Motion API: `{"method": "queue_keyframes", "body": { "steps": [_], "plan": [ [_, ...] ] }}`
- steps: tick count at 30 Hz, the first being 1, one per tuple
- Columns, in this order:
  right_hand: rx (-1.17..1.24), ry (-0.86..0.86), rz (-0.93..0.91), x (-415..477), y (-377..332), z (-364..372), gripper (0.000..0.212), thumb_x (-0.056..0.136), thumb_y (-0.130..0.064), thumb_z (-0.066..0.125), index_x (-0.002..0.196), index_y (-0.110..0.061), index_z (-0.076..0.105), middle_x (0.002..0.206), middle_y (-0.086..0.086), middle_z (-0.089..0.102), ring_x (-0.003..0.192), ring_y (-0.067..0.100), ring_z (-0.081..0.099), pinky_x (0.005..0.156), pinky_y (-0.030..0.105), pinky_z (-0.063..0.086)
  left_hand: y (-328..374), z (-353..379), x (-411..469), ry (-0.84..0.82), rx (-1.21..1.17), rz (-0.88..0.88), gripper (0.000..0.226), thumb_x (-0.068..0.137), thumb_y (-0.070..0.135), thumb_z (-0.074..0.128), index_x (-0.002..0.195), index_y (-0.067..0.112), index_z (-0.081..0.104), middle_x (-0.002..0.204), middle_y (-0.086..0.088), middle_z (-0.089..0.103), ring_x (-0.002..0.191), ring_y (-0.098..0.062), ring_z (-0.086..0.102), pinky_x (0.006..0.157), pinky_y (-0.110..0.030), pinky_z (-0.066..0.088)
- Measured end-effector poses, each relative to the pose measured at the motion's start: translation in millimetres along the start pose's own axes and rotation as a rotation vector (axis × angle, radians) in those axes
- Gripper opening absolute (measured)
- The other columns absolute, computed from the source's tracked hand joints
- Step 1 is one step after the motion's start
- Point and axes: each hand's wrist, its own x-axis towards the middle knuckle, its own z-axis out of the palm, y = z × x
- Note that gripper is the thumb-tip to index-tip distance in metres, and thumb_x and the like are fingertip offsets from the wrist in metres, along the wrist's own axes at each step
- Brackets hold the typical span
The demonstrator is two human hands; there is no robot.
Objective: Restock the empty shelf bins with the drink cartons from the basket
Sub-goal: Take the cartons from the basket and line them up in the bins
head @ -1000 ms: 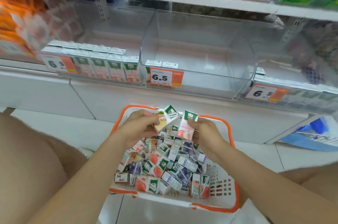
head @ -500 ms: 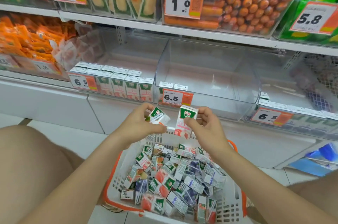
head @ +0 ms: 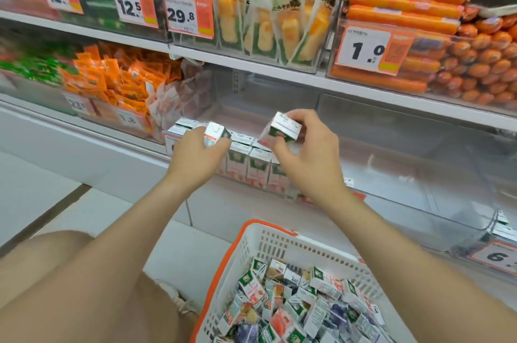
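Left hand [head: 195, 158] pinches drink carton [head: 214, 133], right hand [head: 305, 152] grips second carton [head: 284, 127]; both above part-filled clear bin [head: 251, 107]. Suggest: stand cartons upright, label forward, behind front row [head: 251, 166]. Basket [head: 251, 247] below holds remaining stock.

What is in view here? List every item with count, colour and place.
White plastic basket with orange rim: one, floor, lower right.
Loose small drink cartons: many, green, pink and purple, heaped in the basket.
Shelved pink-and-green drink cartons: one front row, more behind, in the clear bin behind the hands.
Clear empty plastic bin: one, right of that row.
Orange snack packets: many, middle shelf, left.
Orange sausage sticks: many, top shelf, right.
Yellow cake pouches: several, top shelf, centre.
Orange-and-white price tags: several, on bin fronts.
Left hand: holds one carton.
Right hand: holds one white-topped carton.
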Motion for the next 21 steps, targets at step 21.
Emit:
{"method": "queue_keyframes", "body": {
  "steps": [21],
  "plan": [
    [-1.043, -0.814, -0.112, 78, 60, 12, 0.026, 0.093, -0.012, 0.042, 0.099, -0.018, 0.066, 0.097, 0.006, 0.068, 0.102, 0.034, 0.052, 0.099, 0.054, 0.023, 11, 29, -4, -0.281, -0.288, -0.117, 0.036, 0.090, 0.028, 0.084, 0.119, 0.024, 0.064, 0.109, -0.005, 0.077, 0.099, -0.025, 0.076, 0.094, -0.053, 0.060]
  ]
}}
